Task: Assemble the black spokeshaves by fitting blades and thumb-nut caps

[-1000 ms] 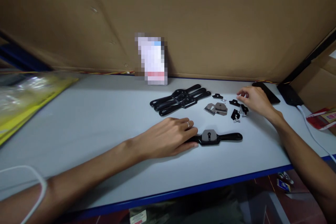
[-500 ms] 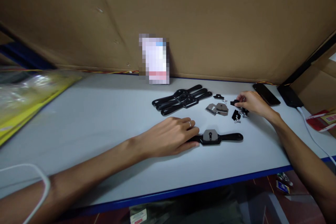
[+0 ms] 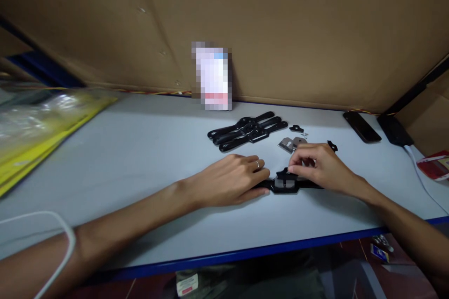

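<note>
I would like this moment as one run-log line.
left hand: holds black tool | right hand: pinches black plate at grey blade | behind: three similar tools

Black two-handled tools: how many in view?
4: three overlapping, back one, middle one, front one; the fourth at the left hand and right hand, partly hidden by both.

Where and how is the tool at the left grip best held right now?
Probably by its left handle, from above and the left, where the left grip holds it. The tool lies flat, narrow handles running out from a wider middle. In this view, the right grip overlaps the right handle, and the black piece overlaps the middle.
</note>
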Demonstrator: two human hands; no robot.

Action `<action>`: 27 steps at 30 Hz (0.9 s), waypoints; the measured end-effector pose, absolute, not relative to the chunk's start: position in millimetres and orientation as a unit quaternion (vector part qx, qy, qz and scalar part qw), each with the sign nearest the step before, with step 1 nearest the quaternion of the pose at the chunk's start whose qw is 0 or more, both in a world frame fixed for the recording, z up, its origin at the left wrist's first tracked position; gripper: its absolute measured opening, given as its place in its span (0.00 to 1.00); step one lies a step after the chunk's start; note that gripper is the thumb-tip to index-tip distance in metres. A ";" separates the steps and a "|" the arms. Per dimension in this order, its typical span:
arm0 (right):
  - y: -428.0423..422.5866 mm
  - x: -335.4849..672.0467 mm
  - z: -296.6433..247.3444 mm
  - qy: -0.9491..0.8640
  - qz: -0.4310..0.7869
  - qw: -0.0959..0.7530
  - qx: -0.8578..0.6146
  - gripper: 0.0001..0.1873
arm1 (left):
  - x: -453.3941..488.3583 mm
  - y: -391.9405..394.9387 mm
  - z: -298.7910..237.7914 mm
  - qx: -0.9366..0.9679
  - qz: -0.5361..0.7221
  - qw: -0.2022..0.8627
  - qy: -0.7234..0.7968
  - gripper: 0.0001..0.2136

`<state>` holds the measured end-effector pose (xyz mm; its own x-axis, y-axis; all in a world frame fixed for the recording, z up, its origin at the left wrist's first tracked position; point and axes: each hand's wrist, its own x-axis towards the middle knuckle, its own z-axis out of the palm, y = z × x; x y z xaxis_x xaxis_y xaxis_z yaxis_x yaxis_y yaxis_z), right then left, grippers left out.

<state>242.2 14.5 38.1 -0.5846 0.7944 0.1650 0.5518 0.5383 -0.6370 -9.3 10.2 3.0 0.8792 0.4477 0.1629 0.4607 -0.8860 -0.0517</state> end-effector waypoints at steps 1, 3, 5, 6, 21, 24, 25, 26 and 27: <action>12.9 240.1 36.3 -0.853 0.270 0.216 -0.392 0.07 | -9.3 10.3 2.8 -0.968 -0.072 0.046 -0.234 0.14; 12.0 237.8 33.5 -0.858 0.272 0.199 -0.388 0.07 | -9.4 10.4 2.2 -0.969 -0.069 0.048 -0.234 0.15; 12.0 236.3 31.9 -0.858 0.276 0.188 -0.390 0.06 | -9.5 10.4 1.6 -0.968 -0.071 0.048 -0.236 0.15; 11.8 235.6 31.6 -0.859 0.278 0.183 -0.390 0.06 | -9.6 10.4 1.4 -0.968 -0.073 0.049 -0.236 0.15; 83.3 299.3 18.8 -0.780 0.039 0.228 -0.581 0.09 | -9.3 10.1 3.1 -0.969 -0.071 0.042 -0.234 0.16; 92.2 303.0 6.8 -0.769 0.055 0.213 -0.600 0.10 | -9.2 10.0 3.0 -0.969 -0.068 0.048 -0.235 0.16; 93.5 302.5 4.6 -0.769 0.066 0.214 -0.599 0.10 | -9.2 10.0 3.1 -0.968 -0.068 0.050 -0.235 0.15; 94.5 301.7 3.2 -0.768 0.079 0.213 -0.598 0.10 | -9.2 10.0 3.1 -0.968 -0.067 0.051 -0.235 0.15; 95.4 300.6 2.5 -0.768 0.095 0.213 -0.596 0.11 | -9.1 9.9 3.3 -0.968 -0.067 0.052 -0.235 0.15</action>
